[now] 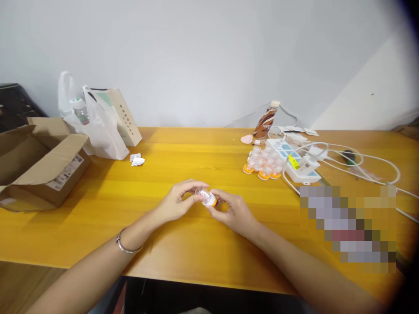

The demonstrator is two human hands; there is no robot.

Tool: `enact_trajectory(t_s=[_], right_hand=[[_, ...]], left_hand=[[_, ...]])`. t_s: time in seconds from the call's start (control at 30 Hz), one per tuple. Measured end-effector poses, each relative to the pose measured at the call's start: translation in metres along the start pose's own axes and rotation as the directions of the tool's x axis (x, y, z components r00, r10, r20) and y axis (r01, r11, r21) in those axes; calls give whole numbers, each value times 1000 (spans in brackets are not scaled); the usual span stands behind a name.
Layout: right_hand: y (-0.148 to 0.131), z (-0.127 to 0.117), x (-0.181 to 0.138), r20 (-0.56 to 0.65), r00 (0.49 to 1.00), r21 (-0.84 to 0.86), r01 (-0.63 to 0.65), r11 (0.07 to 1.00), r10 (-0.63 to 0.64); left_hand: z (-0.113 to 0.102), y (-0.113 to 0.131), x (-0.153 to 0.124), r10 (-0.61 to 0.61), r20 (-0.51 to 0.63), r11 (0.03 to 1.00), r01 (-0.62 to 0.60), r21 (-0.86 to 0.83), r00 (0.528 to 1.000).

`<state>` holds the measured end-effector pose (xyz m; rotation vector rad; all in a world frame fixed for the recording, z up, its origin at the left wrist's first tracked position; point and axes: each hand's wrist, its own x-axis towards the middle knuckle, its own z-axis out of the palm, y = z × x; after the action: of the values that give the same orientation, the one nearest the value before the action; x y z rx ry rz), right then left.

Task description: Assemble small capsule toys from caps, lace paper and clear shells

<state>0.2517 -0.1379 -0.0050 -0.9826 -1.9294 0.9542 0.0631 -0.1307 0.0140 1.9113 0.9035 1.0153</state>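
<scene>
Both hands meet over the middle of the yellow wooden table. Between them is a small clear vial with an orange cap. My left hand pinches the clear glass end with its fingertips. My right hand grips the orange-capped end from the other side. A silver bangle sits on my left wrist. A cluster of several similar orange-capped vials stands on the table to the far right of the hands.
An open cardboard box sits at the left edge. Behind it are a white plastic bag and a paper bag. A brown drink bottle, a white power strip with cables and crumpled foil lie further back.
</scene>
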Motion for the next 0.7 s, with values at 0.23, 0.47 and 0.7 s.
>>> enact_trajectory(t_s=[0.23,0.47,0.7], right_hand=[[3,4,1,195,976,315,-152,937,93],[-3,3,-2,65,998,56,-16,998,12],[0,6,0,135,987,217,-114,969,86]], left_hand=[[-5,6,-1,-56,75,993,63,-101,996],[4,3,-7,-54,-95,980,71,185,994],[-1,8,-5,-70,-26,986,73,149,997]])
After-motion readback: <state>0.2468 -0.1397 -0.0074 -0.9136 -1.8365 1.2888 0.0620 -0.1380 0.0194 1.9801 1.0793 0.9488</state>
